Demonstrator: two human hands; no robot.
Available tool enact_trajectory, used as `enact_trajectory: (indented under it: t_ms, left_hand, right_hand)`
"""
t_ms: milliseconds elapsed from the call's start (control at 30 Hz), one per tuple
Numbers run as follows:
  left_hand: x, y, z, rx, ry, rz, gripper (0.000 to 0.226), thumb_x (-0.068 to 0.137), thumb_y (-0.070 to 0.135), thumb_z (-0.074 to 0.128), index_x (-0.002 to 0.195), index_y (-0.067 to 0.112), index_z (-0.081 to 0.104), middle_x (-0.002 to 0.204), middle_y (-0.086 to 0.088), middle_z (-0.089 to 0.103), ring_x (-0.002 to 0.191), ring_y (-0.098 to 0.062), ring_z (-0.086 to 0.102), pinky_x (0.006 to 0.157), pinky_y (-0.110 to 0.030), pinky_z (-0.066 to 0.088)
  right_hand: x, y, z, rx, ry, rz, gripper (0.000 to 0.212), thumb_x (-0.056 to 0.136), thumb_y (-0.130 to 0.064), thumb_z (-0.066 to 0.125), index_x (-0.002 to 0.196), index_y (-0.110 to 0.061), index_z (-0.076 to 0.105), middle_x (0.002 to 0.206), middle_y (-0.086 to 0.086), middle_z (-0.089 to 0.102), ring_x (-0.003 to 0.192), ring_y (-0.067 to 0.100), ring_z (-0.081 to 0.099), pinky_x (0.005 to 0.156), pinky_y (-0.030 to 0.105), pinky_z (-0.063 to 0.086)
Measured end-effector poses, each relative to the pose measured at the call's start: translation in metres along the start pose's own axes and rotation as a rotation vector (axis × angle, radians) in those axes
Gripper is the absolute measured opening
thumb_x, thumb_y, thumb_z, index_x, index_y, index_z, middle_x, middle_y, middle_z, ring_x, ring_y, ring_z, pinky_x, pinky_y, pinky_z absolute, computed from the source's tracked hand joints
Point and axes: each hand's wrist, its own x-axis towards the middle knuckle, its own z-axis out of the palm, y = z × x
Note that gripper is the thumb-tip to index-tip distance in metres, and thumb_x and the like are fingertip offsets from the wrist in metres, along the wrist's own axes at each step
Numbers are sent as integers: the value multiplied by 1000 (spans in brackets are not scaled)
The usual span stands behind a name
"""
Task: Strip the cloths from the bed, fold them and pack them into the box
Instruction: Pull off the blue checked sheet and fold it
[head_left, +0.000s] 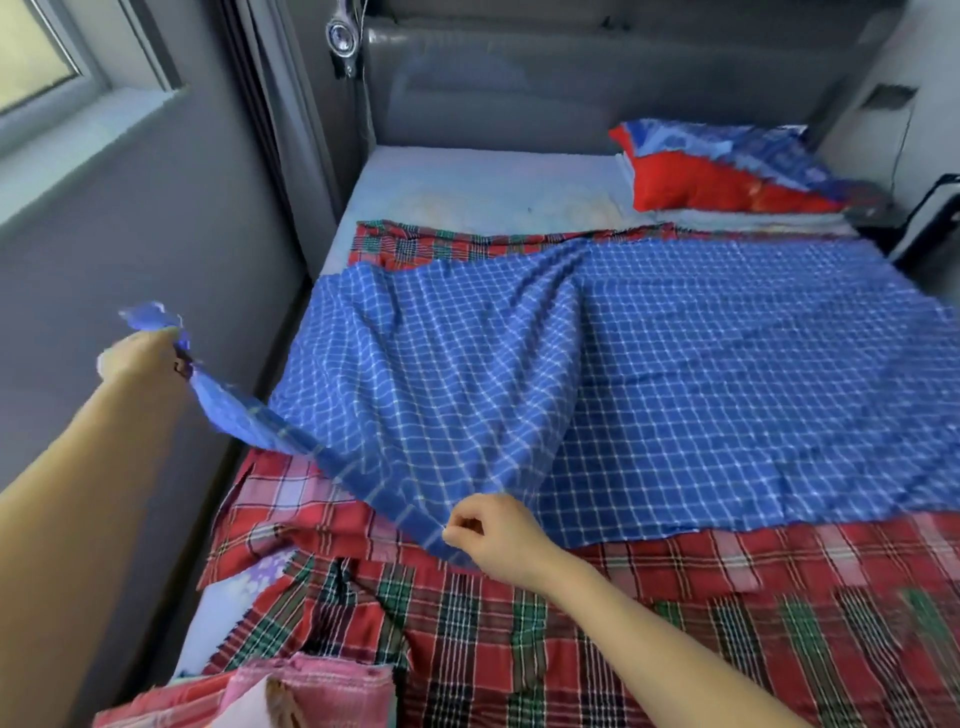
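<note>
Blue checked cloth (649, 364): lay spread over the middle of the bed (467, 182), topmost of the cloths. It was flat on the right side and drawn into long folds on the left. Its near left corner was lifted clear of the bed.
Left hand (140, 358): was clenched round the lifted corner of the blue checked cloth and held out over the bed's left edge, near the grey wall. A tuft of the cloth stood out above the fist. The hand was blurred.
Right hand (493, 530): had fingers curled and pinching the near edge of the blue checked cloth, low over the bed. The edge ran taut from this hand up to the left hand.
Red and green plaid cloth (519, 649): lay under the blue one, covering the near part of the bed. A strip of it showed again beyond the blue cloth's far edge.
Paler red plaid cloth (280, 499): lay rumpled at the near left, partly under the blue cloth's edge.
Pink cloth (322, 686): lay folded at the bottom edge of the view, at the bed's near left corner.
Pillow (727, 171): red and blue, lay at the far right against the grey headboard (571, 78).
Mattress: was bare and pale at the head end.
Window (31, 57): was set in the wall at the upper left.
</note>
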Motion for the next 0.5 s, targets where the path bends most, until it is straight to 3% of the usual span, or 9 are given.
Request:
enact_trajectory:
  t_ms: [67, 133, 167, 200, 267, 333, 400, 500]
  left_hand:
    - [-14, 22, 19, 112, 52, 244, 16, 74, 23, 55, 59, 18, 54, 34, 13, 48, 45, -2, 45, 51, -25, 39]
    - [-12, 44, 44, 272, 115, 429, 29, 68, 43, 50, 62, 15, 52, 49, -2, 53, 58, -11, 48, 55, -36, 41]
    - [-4, 52, 57, 312, 128, 513, 34, 71, 50, 48, 66, 17, 52, 58, -8, 51, 68, -12, 34, 57, -41, 44]
    - [12, 56, 78, 328, 127, 584, 36, 73, 58, 47, 68, 22, 53, 62, -8, 51, 60, -25, 42, 62, -43, 49]
    - [1, 67, 114, 360, 163, 712, 38, 75, 67, 47, 77, 32, 59, 72, -3, 63, 65, -30, 58, 70, -48, 56]
    - [-82, 76, 155, 346, 108, 781, 40, 78, 63, 49, 88, 27, 64, 80, -8, 69, 76, -33, 66, 72, -39, 54]
    - [-209, 82, 189, 455, 21, 885, 37, 85, 47, 52, 92, 13, 67, 86, -17, 66, 84, -37, 61, 63, -28, 37]
    - [-340, 55, 254, 537, -34, 1058, 32, 87, 27, 55, 88, -2, 66, 86, -30, 59, 80, -39, 52, 62, -35, 25]
  right_hand:
    - [-6, 4, -9, -3, -7, 26, 24, 98, -29, 49, 92, -16, 68, 63, -13, 50, 59, 13, 46, 66, 35, 45]
    - [-21, 15, -21, 23, 32, 31, 25, 98, -28, 47, 106, -17, 68, 68, -21, 50, 62, 7, 47, 69, 32, 46]
    - [-31, 23, -28, 41, 61, 32, 25, 98, -27, 47, 108, -16, 67, 71, -21, 51, 63, 4, 48, 68, 28, 45]
    - [-47, 36, -40, 51, 89, 40, 25, 98, -26, 47, 109, -16, 67, 72, -19, 52, 62, 2, 47, 66, 25, 43]
    - [-77, 65, -59, 44, 112, 68, 25, 98, -26, 47, 108, -15, 67, 72, -15, 54, 58, 0, 45, 63, 23, 41]
    - [-113, 104, -86, 17, 136, 121, 25, 98, -25, 47, 102, -12, 68, 71, -13, 56, 56, 5, 45, 65, 27, 42]
    - [-146, 142, -113, 17, 174, 183, 25, 97, -24, 48, 92, -10, 68, 73, -1, 63, 61, 18, 53, 70, 33, 47]
    - [-223, 218, -168, 19, 258, 252, 27, 97, -23, 48, 73, -24, 62, 72, -4, 64, 77, 26, 64, 75, 35, 52]
